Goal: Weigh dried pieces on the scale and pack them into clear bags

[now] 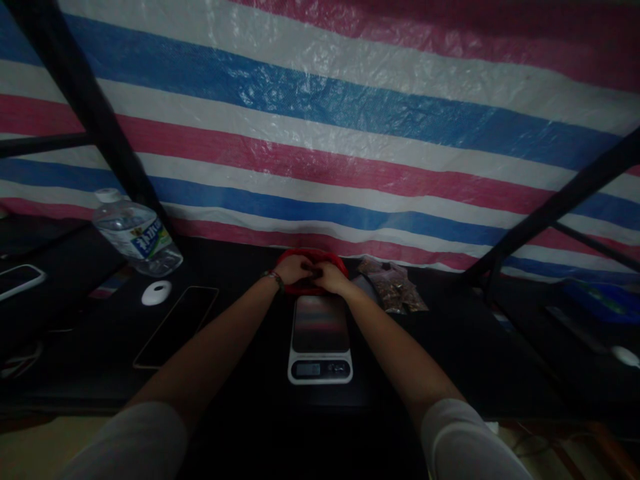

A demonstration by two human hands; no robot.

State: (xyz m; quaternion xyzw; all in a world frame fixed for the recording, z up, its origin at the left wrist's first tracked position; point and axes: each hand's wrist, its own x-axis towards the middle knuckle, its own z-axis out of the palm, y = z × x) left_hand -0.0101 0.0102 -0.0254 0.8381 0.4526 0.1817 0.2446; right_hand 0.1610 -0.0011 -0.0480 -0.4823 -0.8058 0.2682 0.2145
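Both my hands reach into a red container (304, 289) at the back of the black table. My left hand (293, 269), with a bracelet at the wrist, has its fingers curled inward. Close against it, my right hand (331, 276) is bent the same way, and the fingertips of both nearly meet over something dark. What they pinch is too dim to make out. Just in front of the container lies a white kitchen scale (320, 327) with a dark platform and a small display. Small clear bags of brownish bits (395, 288) rest to the right of the container.
A large clear water bottle (137, 233), a white oval object (156, 293) and a dark phone (177, 327) are on the left. Striped plastic sheeting (320, 167) hangs behind the table. Black slanted bars (550, 210) frame both sides. A blue item (603, 300) lies far right.
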